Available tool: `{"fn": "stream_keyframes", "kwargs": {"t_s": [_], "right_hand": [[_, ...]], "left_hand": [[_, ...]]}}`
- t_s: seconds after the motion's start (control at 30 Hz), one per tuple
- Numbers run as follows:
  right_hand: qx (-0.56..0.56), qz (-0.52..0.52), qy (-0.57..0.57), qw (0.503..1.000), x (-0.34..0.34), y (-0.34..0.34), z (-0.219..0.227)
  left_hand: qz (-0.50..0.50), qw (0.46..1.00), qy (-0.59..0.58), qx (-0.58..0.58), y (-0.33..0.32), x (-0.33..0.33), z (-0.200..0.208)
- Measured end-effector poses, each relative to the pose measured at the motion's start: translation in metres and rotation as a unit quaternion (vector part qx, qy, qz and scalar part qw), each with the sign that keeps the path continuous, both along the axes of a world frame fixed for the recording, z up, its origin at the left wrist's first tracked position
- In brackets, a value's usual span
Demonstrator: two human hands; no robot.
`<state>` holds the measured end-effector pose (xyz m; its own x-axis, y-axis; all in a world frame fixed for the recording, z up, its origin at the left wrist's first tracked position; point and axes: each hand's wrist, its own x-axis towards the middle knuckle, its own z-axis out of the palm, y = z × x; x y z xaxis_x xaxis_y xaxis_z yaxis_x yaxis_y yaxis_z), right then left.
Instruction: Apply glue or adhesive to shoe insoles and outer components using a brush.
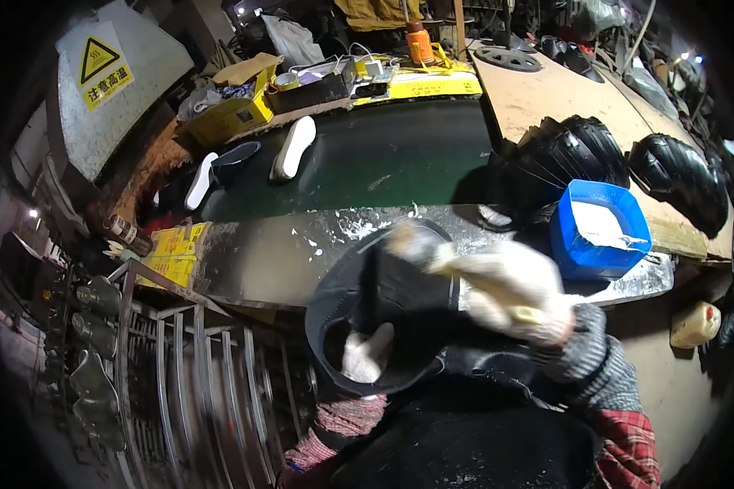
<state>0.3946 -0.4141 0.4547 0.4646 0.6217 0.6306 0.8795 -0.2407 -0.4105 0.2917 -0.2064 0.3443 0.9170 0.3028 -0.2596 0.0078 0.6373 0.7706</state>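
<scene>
My left hand [365, 357], in a white glove, grips the rim of a black rubber piece that looks like a boot [338, 285]. The thumb side shows inside its round opening; the other fingers are hidden behind the rubber. My right hand [518, 289], gloved and blurred by motion, is closed around a brush [416, 244] with light brown bristles. The bristles are over the far rim of the black piece; whether they touch it I cannot tell. To the right of that hand, a blue tub [575, 257] holds a white substance, with a whitish stick-like thing at its edge.
A white-spattered metal ledge [245, 261] borders a dark green belt [367, 175]. White soles [294, 149] lie on the belt. Black shiny rubber pieces [563, 163] are stacked at right. Metal racks [212, 383] stand at lower left, and a pale jug [695, 324] at far right.
</scene>
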Motion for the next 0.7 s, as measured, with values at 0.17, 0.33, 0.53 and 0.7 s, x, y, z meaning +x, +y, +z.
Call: {"fn": "stream_keyframes", "kwargs": {"t_s": [0.17, 0.33, 0.53, 0.7], "right_hand": [[0.253, -0.037, 0.377, 0.890, 0.036, 0.013, -0.051], [0.188, -0.097, 0.402, 0.891, 0.015, -0.035, -0.068], [0.061, 0.107, 0.134, 0.983, 0.042, 0.051, 0.002], [0.066, 0.164, -0.041, 0.983, -0.027, 0.081, -0.001]], "left_hand": [[-0.068, 0.983, 0.043, 0.165, 0.024, 0.000, -0.015], [0.049, 0.998, -0.029, 0.013, 0.015, 0.016, -0.021], [0.052, 0.992, 0.091, -0.070, -0.034, 0.050, 0.008], [-0.104, 0.863, -0.065, 0.491, 0.002, 0.041, -0.044]]}}
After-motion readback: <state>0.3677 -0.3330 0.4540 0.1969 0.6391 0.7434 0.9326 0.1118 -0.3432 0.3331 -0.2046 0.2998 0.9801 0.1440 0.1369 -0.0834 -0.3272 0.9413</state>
